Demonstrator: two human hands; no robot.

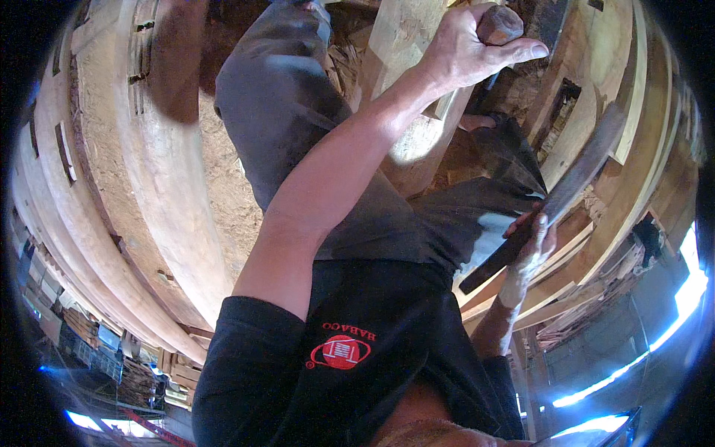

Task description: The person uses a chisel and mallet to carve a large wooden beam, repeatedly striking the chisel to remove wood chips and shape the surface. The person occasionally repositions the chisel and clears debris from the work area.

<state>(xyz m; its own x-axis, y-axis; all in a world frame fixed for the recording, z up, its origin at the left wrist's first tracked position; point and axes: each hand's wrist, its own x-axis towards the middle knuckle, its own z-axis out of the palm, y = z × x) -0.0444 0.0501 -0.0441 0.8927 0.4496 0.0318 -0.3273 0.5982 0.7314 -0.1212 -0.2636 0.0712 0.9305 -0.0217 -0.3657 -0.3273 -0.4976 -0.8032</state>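
My left hand [469, 52] reaches across to the upper right, fingers closed round a tool. Only the worn, rounded wooden end of its handle [500, 26] shows clearly above the fist; its working end is hidden. The thumb sticks out to the right. Lower down, by my right thigh, my right hand [532, 240] is closed round a long dark wooden bar [581, 167]. This bar slants from near my hip up to the right. A pale timber beam [424, 141] lies between my legs, below the left hand.
To the right lies a timber with a rectangular mortise [567, 100], beside other long boards [644, 160]. Long, pale planks [160, 164] curve along the left, some with cut slots [65, 153]. Wood chips and sawdust [227, 186] cover the ground. Stacked wood [138, 384] stands at lower left.
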